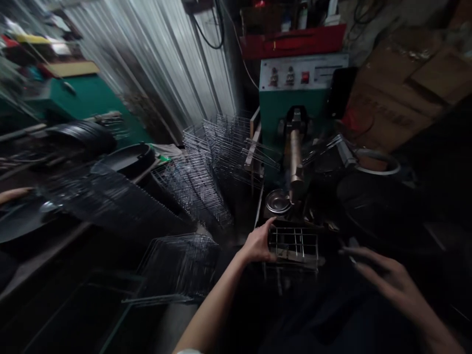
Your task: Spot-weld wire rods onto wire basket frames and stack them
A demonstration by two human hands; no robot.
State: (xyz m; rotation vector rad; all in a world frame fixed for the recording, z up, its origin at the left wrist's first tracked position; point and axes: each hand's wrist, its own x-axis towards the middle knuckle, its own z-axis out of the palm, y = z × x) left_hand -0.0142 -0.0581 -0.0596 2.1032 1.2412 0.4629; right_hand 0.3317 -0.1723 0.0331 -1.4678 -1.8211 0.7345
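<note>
While the left hand clasps a boxy, thin-wired metal rack, the right hand blurs, its grip unclear.

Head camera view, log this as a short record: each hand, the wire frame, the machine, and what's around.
Left hand: at the wire frame's left side; firmness of grip unclear
Right hand: apart from the frame, blurred; contents unclear
Wire frame: in front of the person
Machine: green, pale control panel, red switch, brass-coloured rod
Left side: wire racks
Right side: cardboard
Lighting: dim
</note>
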